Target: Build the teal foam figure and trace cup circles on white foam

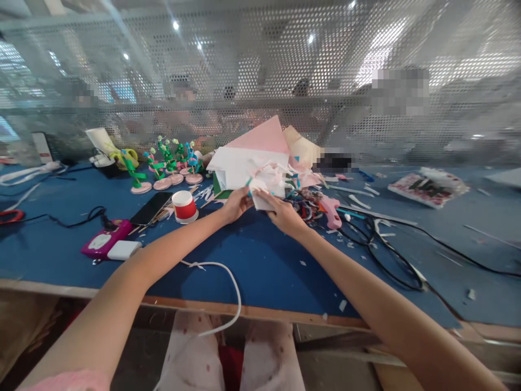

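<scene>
Left hand [236, 203]: middle of the frame, fingers curled, pinching the left edge of the crumpled white scrap [266, 187].
Right hand [285, 214]: just right of the left hand, fingers bent, gripping the lower right side of the same scrap.
Crumpled white scrap: middle of the frame, held between both hands, just above the blue table [264, 260], touching the pile of sheets behind it.
Pile behind: pink sheet [262, 138] on top, white sheet [236, 163] below it, both leaning up.
Red and white roll [184, 206]: standing on the table, left of the left hand.
Phone [150, 209]: dark, lying flat, just left of the roll.
Green figures [163, 163]: upper left, standing in a row on pink round bases.
Pink glue gun [331, 212]: right of the right hand, lying on its side.
Black cable [386, 255]: lower right, looped on the table.
White cable [228, 282]: lower middle, curling over the table edge.
Pink gadget [103, 241]: lower left, touching a white block [124, 250].
</scene>
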`<state>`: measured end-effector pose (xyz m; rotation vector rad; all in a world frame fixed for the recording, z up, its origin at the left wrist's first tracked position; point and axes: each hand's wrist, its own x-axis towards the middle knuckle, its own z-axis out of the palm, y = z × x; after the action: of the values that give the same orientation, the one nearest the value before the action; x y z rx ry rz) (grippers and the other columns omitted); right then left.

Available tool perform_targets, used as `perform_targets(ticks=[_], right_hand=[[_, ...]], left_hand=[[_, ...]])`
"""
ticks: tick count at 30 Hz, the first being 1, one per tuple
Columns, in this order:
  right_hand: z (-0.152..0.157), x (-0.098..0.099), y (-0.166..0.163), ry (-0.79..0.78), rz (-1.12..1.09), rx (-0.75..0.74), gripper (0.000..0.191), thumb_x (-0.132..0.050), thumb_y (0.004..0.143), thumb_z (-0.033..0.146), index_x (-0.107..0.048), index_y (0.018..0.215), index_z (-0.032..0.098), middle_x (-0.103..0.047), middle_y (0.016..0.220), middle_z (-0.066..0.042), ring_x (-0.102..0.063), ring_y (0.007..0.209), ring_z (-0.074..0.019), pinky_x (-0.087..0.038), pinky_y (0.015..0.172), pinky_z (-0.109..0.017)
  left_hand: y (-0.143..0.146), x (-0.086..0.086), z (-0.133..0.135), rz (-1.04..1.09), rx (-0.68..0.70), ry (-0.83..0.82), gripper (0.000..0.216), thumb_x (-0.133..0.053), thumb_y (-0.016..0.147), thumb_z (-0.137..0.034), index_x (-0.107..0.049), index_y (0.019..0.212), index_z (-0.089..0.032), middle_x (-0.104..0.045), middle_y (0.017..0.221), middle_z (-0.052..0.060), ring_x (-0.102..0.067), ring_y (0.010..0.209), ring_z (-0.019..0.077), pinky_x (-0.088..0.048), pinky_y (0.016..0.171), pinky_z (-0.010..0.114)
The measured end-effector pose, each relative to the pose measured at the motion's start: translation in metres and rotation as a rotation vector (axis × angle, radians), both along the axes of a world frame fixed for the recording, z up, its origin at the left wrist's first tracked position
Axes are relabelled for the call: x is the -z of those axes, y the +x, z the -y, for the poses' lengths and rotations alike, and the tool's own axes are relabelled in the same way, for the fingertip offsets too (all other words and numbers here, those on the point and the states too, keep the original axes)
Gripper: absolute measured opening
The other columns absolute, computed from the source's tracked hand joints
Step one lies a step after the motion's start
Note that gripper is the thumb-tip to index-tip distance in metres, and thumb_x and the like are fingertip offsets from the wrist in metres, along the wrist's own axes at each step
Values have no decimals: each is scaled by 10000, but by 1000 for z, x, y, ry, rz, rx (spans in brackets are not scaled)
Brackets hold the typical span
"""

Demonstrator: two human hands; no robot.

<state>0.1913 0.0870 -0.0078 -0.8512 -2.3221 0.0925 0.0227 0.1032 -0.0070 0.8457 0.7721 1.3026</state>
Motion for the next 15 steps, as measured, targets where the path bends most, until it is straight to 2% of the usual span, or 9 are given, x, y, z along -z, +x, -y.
perform_targets(ticks=[2, 5, 9, 12, 15], right_hand=[[-2, 2, 1, 3, 17, -21, 576, -395, 787, 110, -424, 1354, 202, -480, 1367, -58, -419, 1286, -211, -359, 1076, -443], [-2, 1, 3, 41, -24, 12, 532, -388, 835, 153, -413, 1364, 201, -478, 1368, -65, -398, 1301, -210, -334, 1091, -452], [-2, -3, 7, 79, -119, 100, 477, -342, 883, 196, -431, 1353, 199, -477, 1367, -80, -420, 1286, -191, -362, 1076, -414], [-7, -1, 9, 111, -149, 99, 477, -302, 879, 165, -461, 1328, 183, -470, 1372, -91, -418, 1288, -178, -357, 1078, -407], [-14, 4, 9, 116, -104, 70, 530, -294, 820, 88, -481, 1308, 179, -482, 1364, -84, -383, 1312, -192, -303, 1097, -474]], left_hand=[[-1, 1, -2, -1, -13, -3, 221, -620, 729, -83, -622, 940, -149, -680, 746, 10, -629, 679, 103, -503, 792, 268], [-3, 1, -3, 14, -50, -28, 386, -595, 704, 1, -612, 1054, -159, -701, 807, 11, -641, 686, 101, -514, 770, 262], [-8, 2, 6, 26, -112, -27, 486, -571, 689, 27, -586, 1127, -182, -707, 858, 7, -657, 708, 99, -526, 712, 229], [-13, 3, 17, -41, -126, 62, 596, -636, 652, -17, -533, 1203, -218, -703, 848, -7, -668, 749, 121, -540, 724, 254], [-18, 3, 28, -156, -276, 180, 671, -703, 640, -128, -482, 1255, -281, -691, 870, -15, -664, 763, 137, -543, 732, 283]])
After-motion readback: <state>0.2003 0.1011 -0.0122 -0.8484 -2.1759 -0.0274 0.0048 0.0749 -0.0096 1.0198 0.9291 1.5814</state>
